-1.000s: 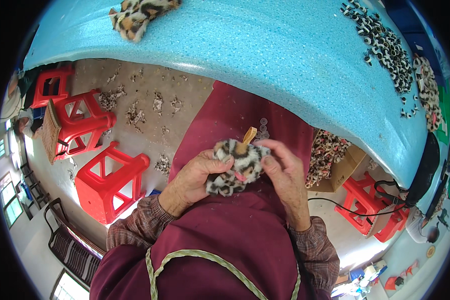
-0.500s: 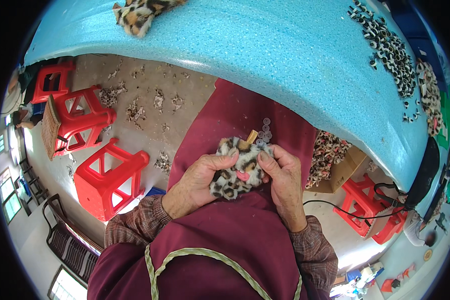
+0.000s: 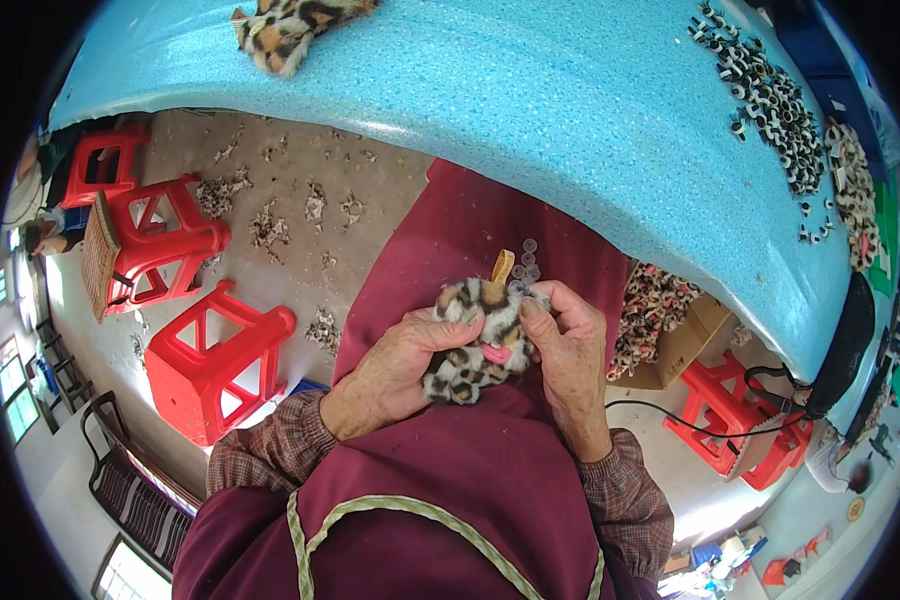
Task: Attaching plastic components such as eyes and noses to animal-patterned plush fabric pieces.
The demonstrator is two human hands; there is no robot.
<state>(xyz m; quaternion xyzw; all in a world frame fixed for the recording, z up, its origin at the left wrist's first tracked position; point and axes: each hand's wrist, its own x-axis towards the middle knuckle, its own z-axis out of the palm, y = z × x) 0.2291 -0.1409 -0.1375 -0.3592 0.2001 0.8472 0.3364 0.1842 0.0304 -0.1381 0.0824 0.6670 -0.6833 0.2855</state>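
Between my hands, over the maroon apron (image 3: 430, 250), is a leopard-print plush piece (image 3: 465, 370) with a pink patch and a yellow ribbon loop (image 3: 503, 266) at its top. My left hand (image 3: 395, 365) grips its left side, thumb pressed on the fur. My right hand (image 3: 570, 345) pinches its upper right edge between thumb and fingers; whether a small part sits in that pinch is hidden. Several clear plastic washers (image 3: 528, 258) lie on the apron just beyond the plush piece.
A blue speckled table (image 3: 450, 90) curves across the far side, bearing another leopard-print piece (image 3: 285, 40) and a pile of black-and-white small parts (image 3: 775, 110). A cardboard box (image 3: 695, 340) of plush pieces (image 3: 655, 315) stands at right. Red stools (image 3: 205, 365) and fabric scraps (image 3: 270, 225) are at left.
The plush piece has tilted slightly, and its ribbon loop now stands more upright. My left thumb has shifted a little to the right; both hands keep their hold.
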